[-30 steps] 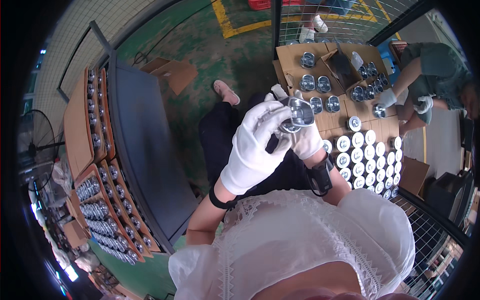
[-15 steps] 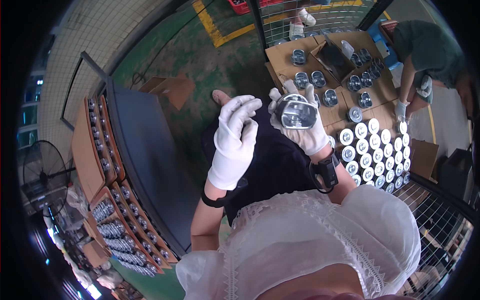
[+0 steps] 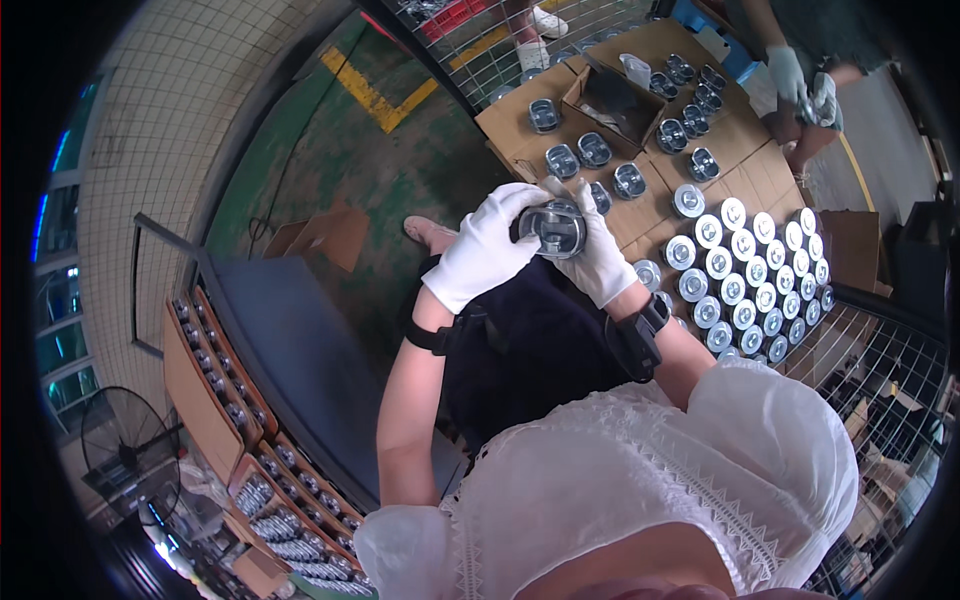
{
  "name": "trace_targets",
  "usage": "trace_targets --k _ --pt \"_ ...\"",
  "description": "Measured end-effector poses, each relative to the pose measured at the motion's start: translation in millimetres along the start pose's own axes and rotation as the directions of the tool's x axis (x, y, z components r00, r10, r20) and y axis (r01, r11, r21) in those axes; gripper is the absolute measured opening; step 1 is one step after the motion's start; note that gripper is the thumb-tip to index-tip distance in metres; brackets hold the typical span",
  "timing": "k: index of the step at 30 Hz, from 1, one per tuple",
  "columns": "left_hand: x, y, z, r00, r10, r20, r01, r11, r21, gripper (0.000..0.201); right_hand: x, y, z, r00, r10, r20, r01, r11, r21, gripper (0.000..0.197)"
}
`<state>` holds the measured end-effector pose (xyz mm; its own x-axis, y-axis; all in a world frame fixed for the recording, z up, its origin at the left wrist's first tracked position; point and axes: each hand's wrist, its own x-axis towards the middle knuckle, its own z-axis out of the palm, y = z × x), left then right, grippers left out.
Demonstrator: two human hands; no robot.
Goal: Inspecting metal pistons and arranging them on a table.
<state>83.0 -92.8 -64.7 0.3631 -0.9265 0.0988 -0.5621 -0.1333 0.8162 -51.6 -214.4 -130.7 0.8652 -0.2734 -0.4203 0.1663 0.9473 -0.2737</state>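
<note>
A shiny metal engine piston point(image 3: 556, 232) is held between both my white-gloved hands, in front of my dark-clothed lap. My left hand point(image 3: 488, 248) closes on its left side, thumb and fingers around the rim. My right hand point(image 3: 598, 258) grips it from the right and from behind, and part of that hand is hidden by the piston. Just beyond my hands, several loose pistons, one of them a nearby piston point(image 3: 629, 181), stand on a cardboard-covered table point(image 3: 648, 222).
Rows of pistons point(image 3: 743, 244) stand crown-up at the table's right. An open cardboard box point(image 3: 612, 105) sits on its far part. At upper right, a co-worker's gloved hand point(image 3: 788, 75) shows. On the left, cartons of pistons point(image 3: 222, 375) stand beside a dark panel point(image 3: 290, 330).
My left hand has moved right and taken hold of the piston that my right hand held alone. The view has shifted, and the co-worker's hands have come away from the piston rows.
</note>
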Motion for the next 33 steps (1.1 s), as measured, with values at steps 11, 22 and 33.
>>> trace_targets --k 11,22,33 --pt "32.9 -124.0 98.7 0.894 -0.131 0.429 -0.008 0.952 0.307 0.035 42.8 33.8 -110.5 0.924 0.127 -0.360 -0.172 0.980 -0.096 0.049" --pt "66.6 -186.9 210.6 0.873 -0.107 0.476 -0.177 0.840 0.513 0.053 95.1 -94.4 -215.9 0.502 -0.859 -0.097 -0.575 -0.248 -0.780 0.052" --pt "52.2 -206.3 260.3 0.845 -0.511 0.161 0.443 0.836 0.324 0.044 121.0 -116.4 -195.6 0.805 -0.563 -0.188 -0.511 -0.496 -0.702 0.023"
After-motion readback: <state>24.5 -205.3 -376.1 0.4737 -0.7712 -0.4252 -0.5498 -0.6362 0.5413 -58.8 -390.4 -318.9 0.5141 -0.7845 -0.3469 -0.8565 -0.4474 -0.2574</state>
